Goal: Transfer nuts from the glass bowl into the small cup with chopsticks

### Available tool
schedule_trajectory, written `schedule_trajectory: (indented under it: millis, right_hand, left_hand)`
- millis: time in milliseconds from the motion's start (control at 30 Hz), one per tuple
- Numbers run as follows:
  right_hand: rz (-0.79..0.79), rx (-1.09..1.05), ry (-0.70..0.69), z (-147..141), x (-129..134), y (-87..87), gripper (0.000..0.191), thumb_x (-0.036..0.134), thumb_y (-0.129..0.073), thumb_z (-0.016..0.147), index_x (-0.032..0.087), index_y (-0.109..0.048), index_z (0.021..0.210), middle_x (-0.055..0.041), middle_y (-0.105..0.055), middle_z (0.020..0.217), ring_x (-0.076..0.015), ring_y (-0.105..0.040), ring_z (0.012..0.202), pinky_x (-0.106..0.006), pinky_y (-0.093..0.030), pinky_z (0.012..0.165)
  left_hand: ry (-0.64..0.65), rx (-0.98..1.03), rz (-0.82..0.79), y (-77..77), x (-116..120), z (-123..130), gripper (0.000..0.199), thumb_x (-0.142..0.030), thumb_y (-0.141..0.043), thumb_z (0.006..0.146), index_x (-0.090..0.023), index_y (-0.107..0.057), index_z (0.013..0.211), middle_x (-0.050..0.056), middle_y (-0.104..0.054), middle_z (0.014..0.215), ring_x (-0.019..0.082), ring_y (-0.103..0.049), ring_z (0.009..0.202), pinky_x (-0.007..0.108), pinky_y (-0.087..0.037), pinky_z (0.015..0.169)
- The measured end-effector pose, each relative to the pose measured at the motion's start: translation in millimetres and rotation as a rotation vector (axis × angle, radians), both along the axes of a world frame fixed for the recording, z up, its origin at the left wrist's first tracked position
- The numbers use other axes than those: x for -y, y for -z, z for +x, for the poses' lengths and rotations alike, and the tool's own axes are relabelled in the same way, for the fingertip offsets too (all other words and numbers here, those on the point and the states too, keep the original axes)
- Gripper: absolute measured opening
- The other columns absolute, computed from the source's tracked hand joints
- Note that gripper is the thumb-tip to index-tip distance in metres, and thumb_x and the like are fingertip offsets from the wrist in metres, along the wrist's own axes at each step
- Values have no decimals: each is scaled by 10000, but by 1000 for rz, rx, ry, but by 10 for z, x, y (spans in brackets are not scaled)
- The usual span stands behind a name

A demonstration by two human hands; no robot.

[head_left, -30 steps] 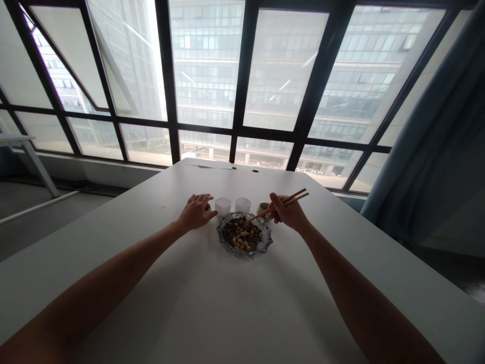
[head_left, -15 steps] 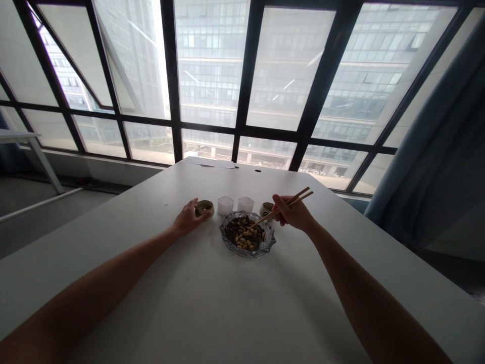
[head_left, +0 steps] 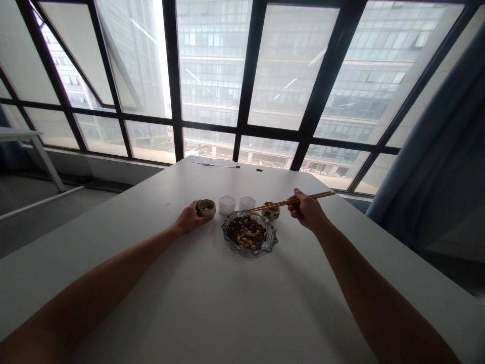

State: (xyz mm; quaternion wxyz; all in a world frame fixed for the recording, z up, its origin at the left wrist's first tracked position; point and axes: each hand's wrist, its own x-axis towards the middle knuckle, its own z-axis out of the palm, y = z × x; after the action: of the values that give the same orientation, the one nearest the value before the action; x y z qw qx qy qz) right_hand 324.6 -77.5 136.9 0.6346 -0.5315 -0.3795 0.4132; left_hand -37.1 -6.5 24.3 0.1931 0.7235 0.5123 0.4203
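My left hand is closed round the side of a small ceramic cup, which has something small and pale inside. In my right hand is a pair of chopsticks, held nearly level. Their tips are over the back rim of a scalloped glass bowl; whether they pinch anything is too small to tell. Dark seeds and pale nuts, which look like pistachios, fill the bowl. A second ceramic cup with dark characters stands behind the bowl's right side, partly hidden by the chopsticks.
Two translucent white plastic cups stand between the ceramic ones, behind the bowl. All rest on a white table. Paper lies at its far end, by the windows. A blue curtain hangs at right.
The chopsticks have lifted out of the nuts and swung flatter, as my right hand moved right. My left hand has closed more around its cup.
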Motion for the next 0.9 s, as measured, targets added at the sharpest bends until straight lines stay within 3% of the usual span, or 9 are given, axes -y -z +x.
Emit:
schedule_trajectory:
  millis: [167, 300, 467, 700, 800, 900]
  right_hand:
    - [282, 193, -4, -15, 12, 30, 529, 635, -667, 844, 170, -598, 601, -31, -569, 396, -103, -458, 266, -206, -319, 257]
    - [410, 244, -35, -116, 88, 9, 572, 709, -659, 804, 177, -613, 599, -28, -581, 404, -106, -467, 263, -218, -318, 262]
    - [443, 257, -59, -536, 183, -42, 606, 767, -626, 784, 191, -610, 596, -25, -589, 411, -109, -468, 264, -227, -329, 266]
    - [451, 511, -323, -1304, -73, 96, 636, 808, -545, 807, 188, -614, 679, -11, -624, 505, -104, -549, 372, -197, -385, 347]
    - [434, 644, -395, -1359, -152, 193, 632, 802, -563, 799, 191, -606, 646, -17, -634, 533, -110, -572, 425, -203, -413, 389]
    - [451, 554, -296, -1191, -77, 206, 620, 783, -535, 837, 188, -641, 702, -14, -625, 531, -112, -559, 412, -215, -422, 391]
  left_hand:
    - [105, 45, 113, 55, -13, 5, 770, -472, -820, 589, -171, -560, 1248, 119, -713, 1132, 287, -688, 1029, 407, -567, 894]
    - [133, 45, 205, 89, -23, 7, 703, -401, -813, 606, -185, -553, 1222, 119, -705, 1136, 274, -680, 1032, 412, -564, 895]
    - [154, 50, 203, 98, -31, 19, 698, -390, -823, 600, -186, -562, 1214, 115, -711, 1130, 268, -682, 1027, 405, -564, 894]
    - [147, 49, 191, 51, 25, 34, 745, -417, -848, 590, -166, -583, 1239, 122, -723, 1138, 278, -693, 1010, 402, -572, 873]
    - [174, 60, 176, 36, 35, 40, 751, -436, -853, 592, -169, -593, 1244, 122, -726, 1152, 280, -699, 1020, 411, -572, 896]
    - [167, 60, 130, 29, 31, 49, 759, -461, -846, 609, -171, -594, 1264, 120, -731, 1151, 282, -706, 1016, 413, -577, 898]
